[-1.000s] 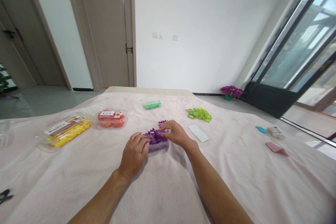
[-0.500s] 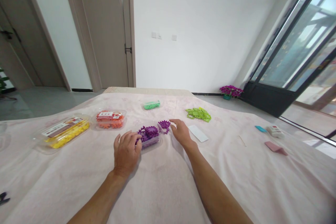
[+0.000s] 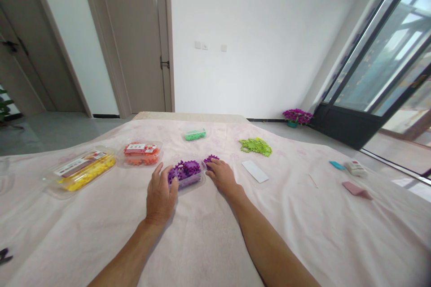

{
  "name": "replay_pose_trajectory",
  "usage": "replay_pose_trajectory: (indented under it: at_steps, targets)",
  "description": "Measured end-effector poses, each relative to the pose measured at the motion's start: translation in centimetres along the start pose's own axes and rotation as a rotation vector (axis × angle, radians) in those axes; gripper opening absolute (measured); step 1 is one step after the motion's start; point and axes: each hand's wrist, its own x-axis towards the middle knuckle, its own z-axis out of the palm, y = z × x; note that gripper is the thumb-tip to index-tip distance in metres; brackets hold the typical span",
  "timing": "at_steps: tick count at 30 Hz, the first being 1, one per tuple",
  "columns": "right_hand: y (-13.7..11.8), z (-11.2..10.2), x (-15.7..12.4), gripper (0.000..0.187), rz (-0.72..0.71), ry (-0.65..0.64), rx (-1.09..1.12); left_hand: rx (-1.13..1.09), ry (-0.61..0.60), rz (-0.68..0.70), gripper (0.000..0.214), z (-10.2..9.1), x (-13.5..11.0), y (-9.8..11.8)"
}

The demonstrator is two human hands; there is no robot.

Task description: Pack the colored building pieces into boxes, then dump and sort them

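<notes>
A clear plastic box (image 3: 191, 182) of purple toothed plastic pieces (image 3: 190, 168) sits in front of me, open at the top. My left hand (image 3: 160, 193) wraps around its left end, thumb at the front side and fingers along the far side. Just off the box's right end, my right hand (image 3: 220, 175) bends its fingers over a small cluster of purple toothed pieces (image 3: 211, 158). Those fingers cover most of the cluster, so how many pieces they grip is hidden.
Lidded boxes of yellow pieces (image 3: 87, 172) and orange-red pieces (image 3: 139, 154) stand left. Green pieces (image 3: 195, 135) lie beyond; a lime-green pile (image 3: 256, 146) is right of them. A white card (image 3: 255, 171), white stick (image 3: 313, 181) and pink cloth (image 3: 357, 190) lie rightward.
My right hand has moved left and slightly nearer, its fingers now over the purple cluster. My left hand has shifted slightly left on the box end, uncovering more purple pieces.
</notes>
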Motion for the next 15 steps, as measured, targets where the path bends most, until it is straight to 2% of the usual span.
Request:
replay_pose_trajectory:
  at_steps: [4,9,12,15]
  targets:
    - [-0.7,-0.2,-0.3,0.026,0.028,-0.004,-0.078,-0.085,-0.030,-0.041,0.036,0.1,-0.1,-0.2]
    - [-0.7,0.1,-0.5,0.035,0.074,0.011,-0.080,-0.140,-0.042,-0.072,0.038,0.0,-0.1,-0.1]
    - [0.3,0.3,-0.5,0.045,0.129,0.102,0.004,-0.161,-0.052,-0.067,0.038,0.0,-0.1,-0.2]
    - [1.5,0.7,-0.6,0.051,0.272,0.229,0.109,-0.175,-0.078,-0.051,0.039,0.1,-0.2,-0.2]
